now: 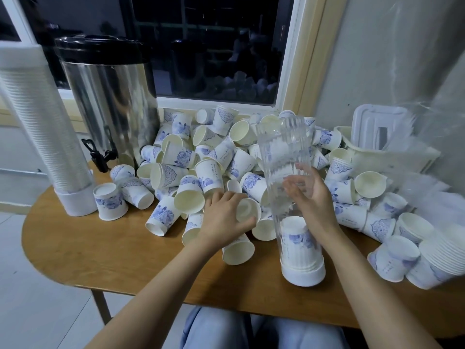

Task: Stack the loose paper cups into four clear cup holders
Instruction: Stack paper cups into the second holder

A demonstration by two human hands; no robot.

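- My right hand [312,197] is curled round the clear cup holder [284,152] about halfway up, and my fingers show through the ribbed plastic. I judge this grip is there to steady the tall tube while I load it.
- The holder stands on its white base [303,274] near the front edge of the wooden table [100,248], just beside the pile, so each reach is short.
- My left hand [224,220] grips one paper cup [247,210] at the pile's near edge, with its bottom turned towards me. It is probably the next one in.
- The cups are white with a blue flower print and cream inside. Only a few nested cups [294,236] sit at the foot of the holder, and the tube above them is empty.
- The loose cups [201,167] lie heaped every way between the steel urn [108,102] and the cream basket [387,157].
- A second holder [37,117] at the far left looks packed with stacked rims, so I judge that one finished.
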